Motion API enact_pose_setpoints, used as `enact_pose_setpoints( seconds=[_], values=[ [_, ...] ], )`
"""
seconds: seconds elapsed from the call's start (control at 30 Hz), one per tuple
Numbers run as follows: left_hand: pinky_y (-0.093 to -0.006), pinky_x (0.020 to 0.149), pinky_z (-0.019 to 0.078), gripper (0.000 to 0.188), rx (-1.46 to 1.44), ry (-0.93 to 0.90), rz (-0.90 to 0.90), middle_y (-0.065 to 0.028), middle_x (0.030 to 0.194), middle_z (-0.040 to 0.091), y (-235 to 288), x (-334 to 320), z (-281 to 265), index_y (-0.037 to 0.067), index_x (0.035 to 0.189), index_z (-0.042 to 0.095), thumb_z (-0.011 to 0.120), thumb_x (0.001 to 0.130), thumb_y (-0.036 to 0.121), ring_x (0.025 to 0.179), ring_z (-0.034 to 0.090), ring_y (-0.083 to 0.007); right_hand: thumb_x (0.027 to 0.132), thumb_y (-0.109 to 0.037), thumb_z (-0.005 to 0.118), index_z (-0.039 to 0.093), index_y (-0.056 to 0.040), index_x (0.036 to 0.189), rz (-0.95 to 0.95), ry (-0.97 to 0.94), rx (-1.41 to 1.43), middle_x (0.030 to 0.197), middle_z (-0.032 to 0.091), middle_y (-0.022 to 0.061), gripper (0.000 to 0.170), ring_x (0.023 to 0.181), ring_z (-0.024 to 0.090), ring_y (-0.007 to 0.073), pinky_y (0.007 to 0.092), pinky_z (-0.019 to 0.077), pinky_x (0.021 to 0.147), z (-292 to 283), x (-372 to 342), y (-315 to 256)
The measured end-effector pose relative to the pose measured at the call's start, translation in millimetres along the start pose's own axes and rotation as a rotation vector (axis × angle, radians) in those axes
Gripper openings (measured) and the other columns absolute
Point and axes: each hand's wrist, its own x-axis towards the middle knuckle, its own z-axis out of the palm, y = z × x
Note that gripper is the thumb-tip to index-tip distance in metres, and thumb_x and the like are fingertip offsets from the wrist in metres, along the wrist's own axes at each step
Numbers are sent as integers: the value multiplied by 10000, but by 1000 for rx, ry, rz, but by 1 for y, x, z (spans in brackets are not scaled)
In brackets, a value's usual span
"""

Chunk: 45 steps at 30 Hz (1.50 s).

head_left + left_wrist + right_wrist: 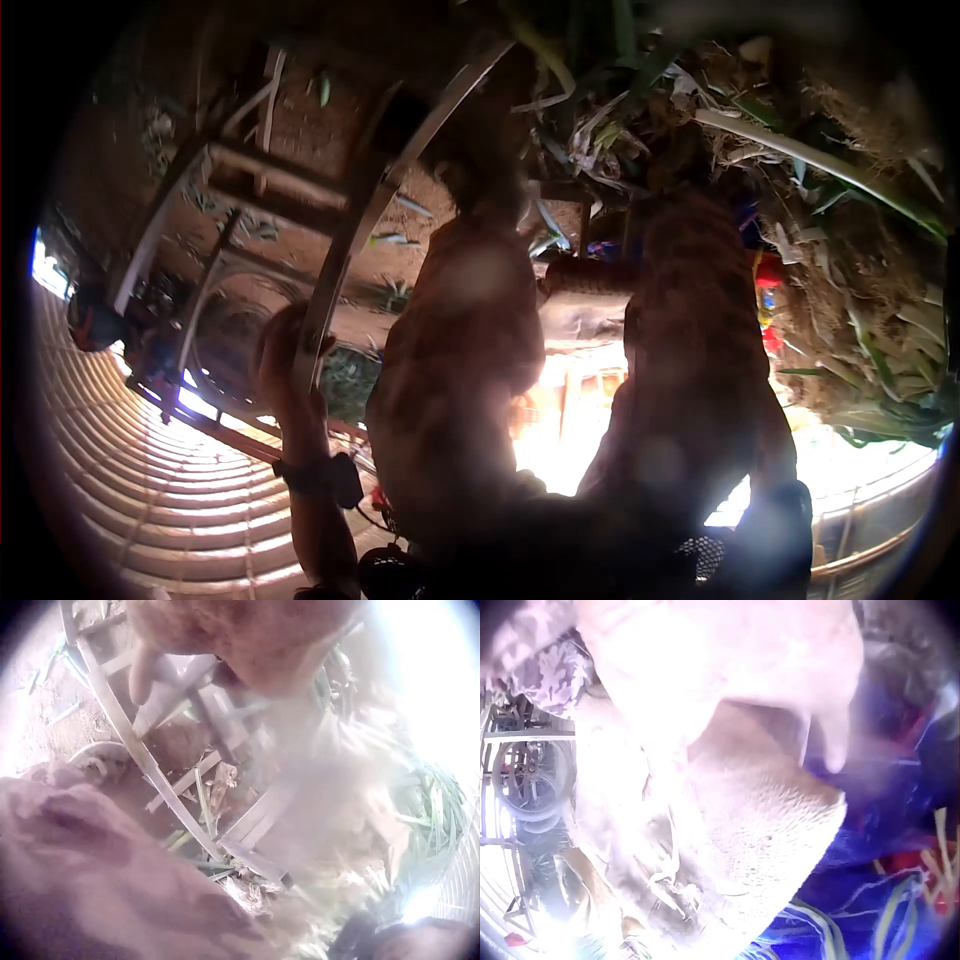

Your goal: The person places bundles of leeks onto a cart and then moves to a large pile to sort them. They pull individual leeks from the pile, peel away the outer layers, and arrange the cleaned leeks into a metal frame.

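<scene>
In the head view my left hand [281,368] grips the lower end of a long, curved flat bar on a ladder-like frame [345,250] with two crosspieces. In the left wrist view, that hand [247,637] comes in from the top with one finger pointing down over the frame [146,761]. My right hand [727,667], washed out by light in the right wrist view, hangs with a straight finger over a beige, rough-textured piece [757,825]. Blue plastic sheeting [862,825] lies beside this piece.
My two trouser legs [455,350] fill the middle of the head view. Dirt ground [310,130] carries scattered green leaves. Stalks and dry roots [870,140] are heaped at the right. A spoked wheel [531,780] stands at the left of the right wrist view.
</scene>
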Motion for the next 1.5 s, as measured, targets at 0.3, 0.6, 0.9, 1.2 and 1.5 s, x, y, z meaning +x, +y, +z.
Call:
enact_pose_setpoints(
  seconds=[0.3, 0.6, 0.9, 1.2, 1.5],
  values=[
    [-355, 834, 552, 285, 551, 1, 430, -132, 1085, 642, 8, 12, 11, -17, 1144, 645, 541, 935, 147, 940, 643, -232, 953, -182, 545, 660, -14, 1122, -134, 212, 58, 891, 679, 72, 265, 764, 648, 190, 320, 521, 662, -50, -21, 70],
    [-356, 882, 510, 277, 27, 68, 307, -161, 1056, 658, 3, -2, 16, -44, 1111, 626, 500, 954, 145, 920, 643, -245, 925, -141, 546, 673, -2, 1080, -233, 382, -332, 840, 652, 66, 244, 768, 638, 192, 316, 515, 661, -115, -63, 13],
    [-326, 868, 515, 296, -450, -1, 644, -174, 995, 692, -48, -1, 7, -56, 1131, 618, 577, 928, 156, 940, 673, -241, 899, -104, 548, 684, 9, 1043, -175, 818, -978, 794, 628, 60, 228, 770, 629, 194, 312, 511, 661, -10, -75, -135],
    [-277, 698, 503, 198, -247, -2, 1009, -73, 829, 704, -32, 26, 4, -37, 1010, 697, 618, 909, 114, 802, 662, -142, 771, -145, 622, 677, -99, 792, 429, 1571, -830, 684, 602, 103, 75, 665, 629, 283, 417, 511, 614, 61, -48, -73],
    [-323, 742, 523, 327, 42, 42, 1053, -136, 860, 735, 38, 98, 3, -70, 970, 696, 660, 848, 231, 842, 707, -213, 810, -171, 610, 697, -97, 852, -29, 1212, -855, 743, 640, 129, 122, 699, 653, 305, 419, 524, 640, 94, -42, 69]
  ],
)
